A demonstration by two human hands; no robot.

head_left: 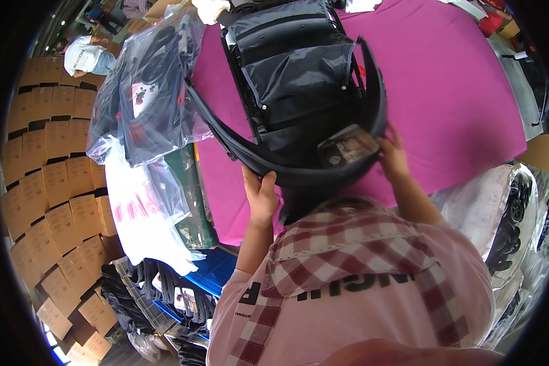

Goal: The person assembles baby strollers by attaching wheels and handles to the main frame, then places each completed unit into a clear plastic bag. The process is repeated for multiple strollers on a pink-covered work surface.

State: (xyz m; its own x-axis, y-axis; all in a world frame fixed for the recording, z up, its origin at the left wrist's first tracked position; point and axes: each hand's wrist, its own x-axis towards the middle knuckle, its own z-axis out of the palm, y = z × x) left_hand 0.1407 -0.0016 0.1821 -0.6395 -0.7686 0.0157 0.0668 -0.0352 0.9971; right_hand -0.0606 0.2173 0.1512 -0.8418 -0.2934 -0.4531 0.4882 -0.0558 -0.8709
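A black stroller (pixel 290 82) with a dark fabric seat lies on the pink-covered table in front of me. Around its near end bends a wide, curved black canopy (pixel 296 174), folded into a narrow band. My left hand (pixel 260 194) is closed on the canopy's near left edge, thumb on top. On its right side my right hand (pixel 396 154) grips the same band, with some fingers hidden behind it. A card with a picture (pixel 348 146) sits inside the curve, near my right hand.
Plastic-wrapped dark goods (pixel 149 91) lie at the table's left, above a white plastic bag (pixel 140 201). Stacked brown cartons (pixel 55 177) line the far left. A blue crate (pixel 216 271) stands lower left; clear bags with black parts (pixel 500 213) are at the right. Another person (pixel 85 56) is at upper left.
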